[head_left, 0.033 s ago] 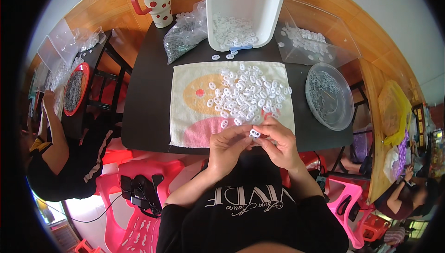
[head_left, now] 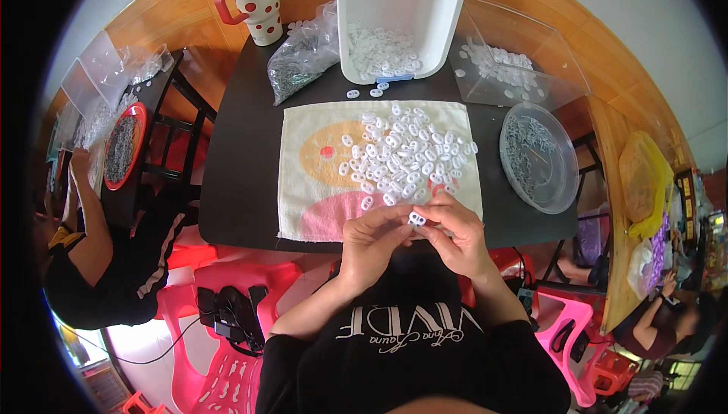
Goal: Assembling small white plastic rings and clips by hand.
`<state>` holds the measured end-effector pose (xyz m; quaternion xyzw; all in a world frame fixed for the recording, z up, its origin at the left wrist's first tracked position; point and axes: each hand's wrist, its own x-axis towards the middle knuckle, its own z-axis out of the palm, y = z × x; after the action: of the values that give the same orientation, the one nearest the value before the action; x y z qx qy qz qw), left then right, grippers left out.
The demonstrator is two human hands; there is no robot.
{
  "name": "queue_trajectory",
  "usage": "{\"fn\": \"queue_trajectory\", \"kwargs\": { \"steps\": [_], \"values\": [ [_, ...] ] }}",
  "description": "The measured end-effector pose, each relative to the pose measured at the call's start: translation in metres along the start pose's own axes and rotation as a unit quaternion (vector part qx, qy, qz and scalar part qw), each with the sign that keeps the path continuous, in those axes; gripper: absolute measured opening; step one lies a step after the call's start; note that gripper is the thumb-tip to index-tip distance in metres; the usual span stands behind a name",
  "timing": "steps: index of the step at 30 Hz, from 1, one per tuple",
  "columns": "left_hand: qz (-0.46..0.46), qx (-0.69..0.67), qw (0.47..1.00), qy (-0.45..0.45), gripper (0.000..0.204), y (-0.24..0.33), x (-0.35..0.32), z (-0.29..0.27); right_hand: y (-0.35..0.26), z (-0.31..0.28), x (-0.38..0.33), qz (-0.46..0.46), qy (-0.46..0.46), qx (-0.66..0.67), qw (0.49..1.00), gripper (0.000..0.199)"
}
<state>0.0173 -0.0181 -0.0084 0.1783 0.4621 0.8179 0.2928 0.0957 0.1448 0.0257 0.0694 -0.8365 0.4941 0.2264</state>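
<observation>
head view | earlier picture to now | no visible change between the two

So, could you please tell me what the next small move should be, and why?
I would probably steady the white piece with the left hand and turn it slightly with the right hand, since it is pinched between both hands, its holes showing.

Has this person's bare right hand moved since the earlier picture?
No. The bare right hand shows no visible shift either way against the rectangular cream fabric towel with orange and pink patches; it overlaps the same near-right corner.
</observation>
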Motion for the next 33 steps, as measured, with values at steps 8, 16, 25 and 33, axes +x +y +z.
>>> {"fn": "queue_trajectory", "kwargs": {
  "steps": [8,16,25,33],
  "values": [
    [0.008,0.180,0.983,-0.023,0.031,0.002,0.006,-0.006,0.023,0.007,-0.005,-0.040,0.015,-0.048,0.998,0.035],
    [0.130,0.439,0.887,-0.055,0.037,0.020,0.008,-0.005,0.026,0.014,-0.004,-0.054,0.014,-0.095,0.994,0.037],
    [0.117,0.442,0.887,-0.063,0.038,0.016,0.016,-0.010,0.026,0.015,-0.005,-0.053,-0.023,-0.146,0.988,0.038],
    [0.155,0.474,0.865,-0.053,0.038,0.011,0.015,-0.008,0.026,0.013,-0.003,0.009,0.004,-0.046,0.999,0.036]
  ]
}}
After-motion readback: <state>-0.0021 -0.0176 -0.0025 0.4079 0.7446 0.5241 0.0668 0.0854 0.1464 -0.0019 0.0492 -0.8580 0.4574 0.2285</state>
